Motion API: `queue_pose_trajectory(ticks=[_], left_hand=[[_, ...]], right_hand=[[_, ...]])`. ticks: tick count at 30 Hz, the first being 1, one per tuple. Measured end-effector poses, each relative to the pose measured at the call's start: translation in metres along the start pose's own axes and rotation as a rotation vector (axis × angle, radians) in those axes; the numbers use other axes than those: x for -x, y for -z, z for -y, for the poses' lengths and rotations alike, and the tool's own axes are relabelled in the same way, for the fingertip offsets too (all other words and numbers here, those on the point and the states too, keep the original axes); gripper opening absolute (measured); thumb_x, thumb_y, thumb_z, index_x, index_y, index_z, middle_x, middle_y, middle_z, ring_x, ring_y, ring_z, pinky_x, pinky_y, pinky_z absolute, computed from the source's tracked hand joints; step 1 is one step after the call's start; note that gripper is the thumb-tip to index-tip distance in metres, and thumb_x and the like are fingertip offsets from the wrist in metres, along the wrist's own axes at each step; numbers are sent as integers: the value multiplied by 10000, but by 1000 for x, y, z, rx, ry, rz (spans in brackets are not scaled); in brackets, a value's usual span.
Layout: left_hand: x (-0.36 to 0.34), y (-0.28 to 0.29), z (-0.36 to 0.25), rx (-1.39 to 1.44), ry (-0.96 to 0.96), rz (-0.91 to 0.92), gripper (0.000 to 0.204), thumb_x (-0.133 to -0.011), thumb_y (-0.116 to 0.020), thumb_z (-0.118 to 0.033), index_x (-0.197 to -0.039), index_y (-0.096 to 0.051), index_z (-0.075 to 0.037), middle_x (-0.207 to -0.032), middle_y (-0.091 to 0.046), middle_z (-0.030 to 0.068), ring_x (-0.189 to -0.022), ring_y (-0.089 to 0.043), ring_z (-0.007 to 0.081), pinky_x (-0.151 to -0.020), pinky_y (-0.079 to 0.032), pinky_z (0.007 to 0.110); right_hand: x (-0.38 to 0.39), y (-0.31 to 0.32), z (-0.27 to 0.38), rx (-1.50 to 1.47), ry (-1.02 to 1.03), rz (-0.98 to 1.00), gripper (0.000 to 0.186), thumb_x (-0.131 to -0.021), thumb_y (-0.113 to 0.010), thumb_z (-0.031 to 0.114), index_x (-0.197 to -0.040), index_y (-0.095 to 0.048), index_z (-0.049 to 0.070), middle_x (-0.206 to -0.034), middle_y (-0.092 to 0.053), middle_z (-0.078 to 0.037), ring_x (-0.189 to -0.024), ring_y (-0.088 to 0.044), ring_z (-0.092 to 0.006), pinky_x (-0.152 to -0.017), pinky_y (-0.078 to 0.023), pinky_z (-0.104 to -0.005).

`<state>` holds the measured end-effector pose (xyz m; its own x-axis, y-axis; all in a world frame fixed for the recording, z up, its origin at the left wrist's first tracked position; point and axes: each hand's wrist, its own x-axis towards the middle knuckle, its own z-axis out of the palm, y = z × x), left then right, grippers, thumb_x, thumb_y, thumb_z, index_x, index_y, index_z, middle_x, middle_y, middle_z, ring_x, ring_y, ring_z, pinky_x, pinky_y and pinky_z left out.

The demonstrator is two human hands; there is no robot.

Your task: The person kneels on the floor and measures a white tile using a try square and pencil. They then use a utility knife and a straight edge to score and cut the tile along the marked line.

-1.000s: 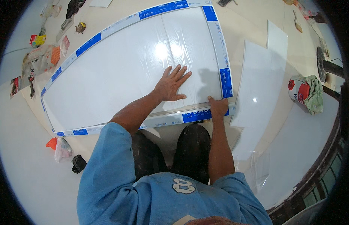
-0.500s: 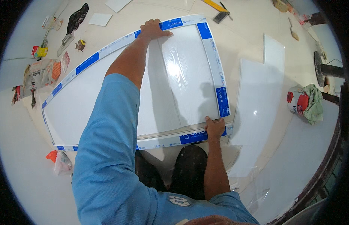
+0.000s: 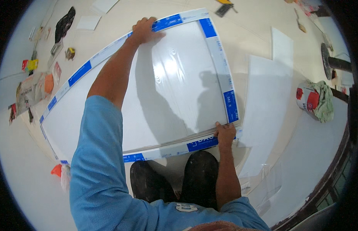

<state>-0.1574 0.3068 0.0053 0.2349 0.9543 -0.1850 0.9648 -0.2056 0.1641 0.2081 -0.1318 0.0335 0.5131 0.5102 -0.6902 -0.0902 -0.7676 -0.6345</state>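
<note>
A large white panel [image 3: 171,88] lies in front of me, edged by a frame [image 3: 79,73] wrapped in white and blue protective film. My left hand [image 3: 145,31] grips the far rail, its fingers curled over the outer edge. At the near right corner, my right hand [image 3: 226,134] is closed around the end of the near rail [image 3: 167,150], thumb toward the panel. A narrow gap shows between that rail and the panel's near edge. The undersides of both grips are hidden.
Right of the frame lie white panel pieces [image 3: 263,92]. Beyond them stands a bucket [image 3: 306,98] with a green cloth over it. A tape measure [image 3: 70,53], a trowel [image 3: 55,49] and a crumpled bag [image 3: 30,92] sit at the left. A square [image 3: 224,8] lies at the far side.
The gap between the near rail and the panel has narrowed. My left hand appears further left in view, still on the far rail; my right hand keeps the corner. The whole view has shifted slightly.
</note>
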Motion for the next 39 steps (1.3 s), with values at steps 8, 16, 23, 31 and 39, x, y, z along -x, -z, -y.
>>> queue_pose_trajectory(ticks=[8,16,23,31,39], left_hand=[[-8,-14,33,289,-91,-34,674,-977,-761,-575,-1515,-642,-187,-1329,-680,179,-1282,-650,353,-1142,-491,535],[11,-6,-7,74,10,-97,911,-765,-959,-602,-1521,-620,-222,-1302,-695,133,-1254,-663,325,-1074,-507,563],[9,-9,0,34,-62,-118,920,-750,-974,-583,-1523,-613,-239,-1301,-697,126,-1244,-674,325,-1073,-505,577],[3,-6,10,108,-86,-41,810,-814,-910,-528,-1506,-627,-218,-1278,-691,146,-1208,-686,335,-1059,-546,539],[4,-11,10,229,-43,-69,663,-902,-848,-536,-1481,-686,-257,-1310,-720,116,-1244,-678,309,-1122,-458,592]], right_hand=[[0,5,-7,63,22,31,315,-941,-801,24,-1028,-507,-50,-770,-613,-103,-493,-653,-196,-397,-539,-337],[1,12,-8,51,30,70,291,-934,-820,26,-953,-530,24,-744,-594,-52,-489,-561,-129,-421,-565,-300],[-9,27,-9,139,-50,179,258,-949,-828,67,-1011,-589,-6,-777,-644,-77,-528,-577,-129,-460,-586,-318],[-9,12,-18,-38,-136,9,223,-1033,-748,129,-1031,-620,-54,-829,-698,-130,-506,-559,-124,-450,-564,-329],[-12,24,-23,85,-90,102,243,-1028,-739,101,-1025,-604,-101,-815,-722,-174,-471,-582,-154,-419,-537,-325]])
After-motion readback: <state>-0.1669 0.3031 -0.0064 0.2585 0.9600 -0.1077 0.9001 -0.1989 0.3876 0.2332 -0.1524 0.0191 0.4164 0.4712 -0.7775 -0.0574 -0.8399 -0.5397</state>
